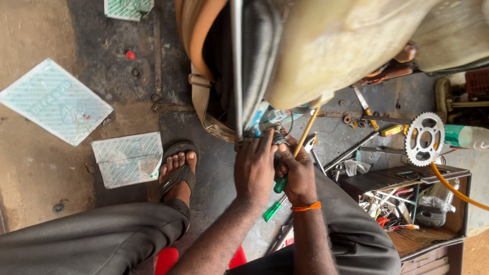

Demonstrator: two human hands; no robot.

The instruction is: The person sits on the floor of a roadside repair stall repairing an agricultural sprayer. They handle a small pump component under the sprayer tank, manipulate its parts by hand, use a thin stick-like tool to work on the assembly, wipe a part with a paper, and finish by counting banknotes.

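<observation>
At the far left, a pale green patterned cardboard sheet [55,101] is lying on the dirt floor, and a second, smaller sheet [128,158] is lying just right of it, beside the person's sandalled foot [178,173], which is resting on the dark concrete. Nearer the middle, the left hand [254,168] is pressing its fingers together against a small metal fitting [265,131] at the bottom of the upright bicycle wheel [249,61]; whether it is actually clamping the part cannot be told. Touching it on the right, the right hand [298,175], wearing an orange thread at the wrist, is closing around a green-handled screwdriver [279,186], the handle sticking out towards the near side and the tip hidden by the fingers at the fitting. Another green screwdriver [272,210] is lying on the floor just below. Further right, a toothed sprocket [424,138] is standing above an open wooden toolbox [423,203] crowded with tools.
</observation>
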